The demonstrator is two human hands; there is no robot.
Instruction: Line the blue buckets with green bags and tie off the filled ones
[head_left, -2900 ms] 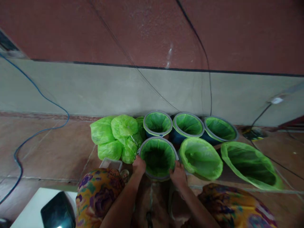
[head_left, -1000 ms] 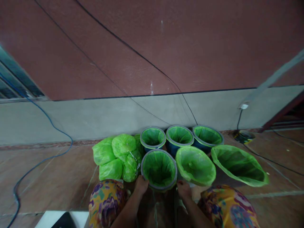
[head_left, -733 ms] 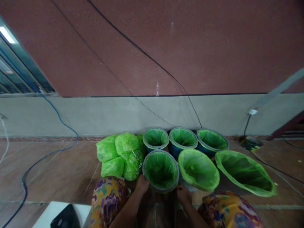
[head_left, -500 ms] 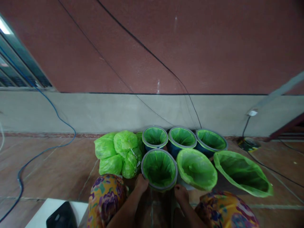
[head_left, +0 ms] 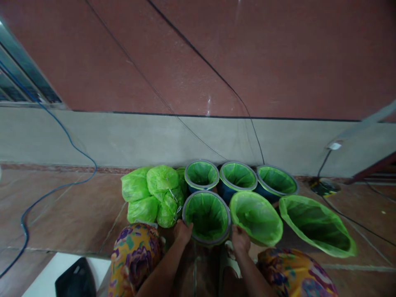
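A trash bin (head_left: 183, 206) with a grey rim and a green plastic liner stands in front of me, its mouth facing up. At its left front edge is my left hand (head_left: 183, 232), fingers closed on the rim. My right hand (head_left: 240, 240) is curled in the gap at the bin's right side, close against the front-middle green liner (head_left: 256, 218); what its fingertips hold is hidden. That liner is spread over the mouth of another bin. Farther right, a wider green liner (head_left: 315, 225) hangs open over a bin.
Behind stand three lined bins (head_left: 201, 175) in a row by the wall. Several bunched green bags (head_left: 151, 196) sit to the left. A black object (head_left: 76, 278) lies on a white board at lower left. A blue cable (head_left: 71, 140) and a black cable (head_left: 355, 220) cross the floor.
My right hand has moved up along the bin's right side, fingers curling. My left hand stays at the left rim. The view has shifted slightly.
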